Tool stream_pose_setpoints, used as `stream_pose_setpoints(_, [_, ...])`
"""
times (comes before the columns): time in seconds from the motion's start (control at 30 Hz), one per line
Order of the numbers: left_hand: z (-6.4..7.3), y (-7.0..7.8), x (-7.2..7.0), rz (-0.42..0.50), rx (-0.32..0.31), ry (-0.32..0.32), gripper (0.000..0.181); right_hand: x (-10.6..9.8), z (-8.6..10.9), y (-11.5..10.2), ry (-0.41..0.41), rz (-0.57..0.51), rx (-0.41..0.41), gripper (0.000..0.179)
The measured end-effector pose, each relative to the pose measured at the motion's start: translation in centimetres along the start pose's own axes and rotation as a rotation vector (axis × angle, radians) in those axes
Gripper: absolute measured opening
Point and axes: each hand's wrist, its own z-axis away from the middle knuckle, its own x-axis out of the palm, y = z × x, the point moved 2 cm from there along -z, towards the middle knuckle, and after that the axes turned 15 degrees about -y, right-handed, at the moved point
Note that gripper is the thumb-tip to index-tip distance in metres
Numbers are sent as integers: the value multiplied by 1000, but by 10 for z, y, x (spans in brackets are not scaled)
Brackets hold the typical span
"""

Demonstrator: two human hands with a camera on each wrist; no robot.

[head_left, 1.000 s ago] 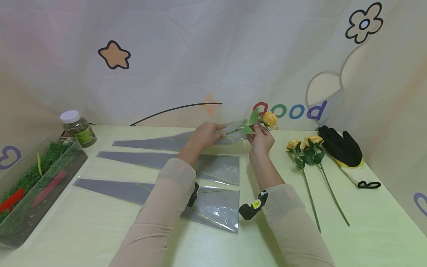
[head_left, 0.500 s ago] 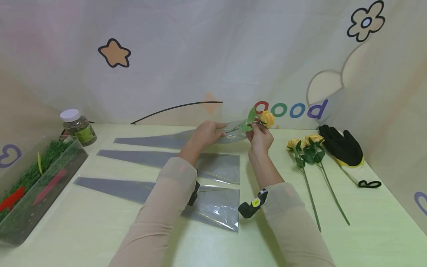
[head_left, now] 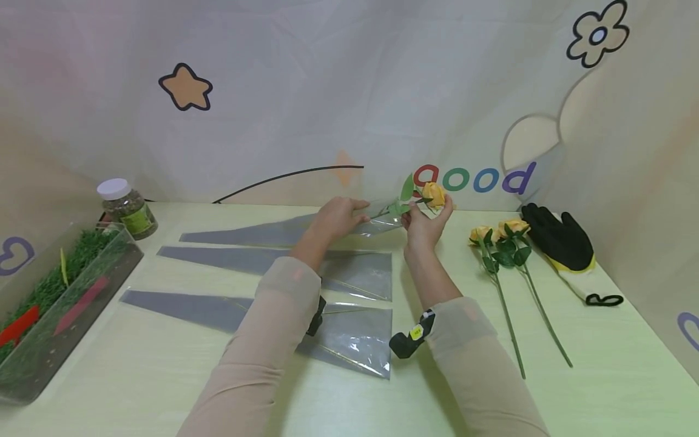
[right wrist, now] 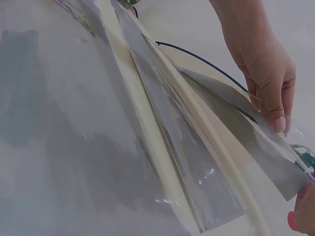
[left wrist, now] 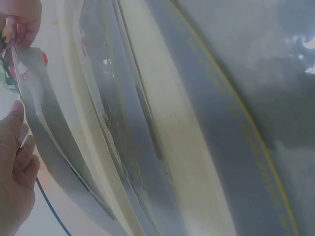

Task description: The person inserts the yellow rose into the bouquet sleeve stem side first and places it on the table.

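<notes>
My left hand (head_left: pixel 340 217) pinches the upper edge of a clear and grey plastic flower sleeve (head_left: pixel 246 230), the farthest of three on the table. A yellow rose (head_left: pixel 434 193) lies with its stem inside the wide end of that sleeve, bloom and upper leaf outside. My right hand (head_left: pixel 426 230) holds the rose near its bloom, thumb and finger at either side below the petals. In the right wrist view the left hand (right wrist: pixel 268 73) grips the raised sleeve edge, and the right hand (right wrist: pixel 306 211) is mostly cut off. Green leaves (left wrist: pixel 7 69) show between the hands in the left wrist view.
Two flat sleeves (head_left: pixel 363 270) lie nearer me under my forearms. Two more yellow roses (head_left: pixel 505 255) and a black-and-white glove (head_left: pixel 562 249) lie at the right. A lidded jar (head_left: pixel 128 209) and a clear box with artificial grass (head_left: pixel 71 291) stand at the left.
The rose has shifted slightly left, its leaves deeper into the sleeve mouth. My right hand's fingers have moved from the stem to around the base of the bloom. The left hand stays put.
</notes>
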Motion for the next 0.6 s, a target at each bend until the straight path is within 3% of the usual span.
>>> stream_pose_setpoints(0.6, [1,-4,-1,22,-6,6,44,-1,1,2,-57,45,-14,59])
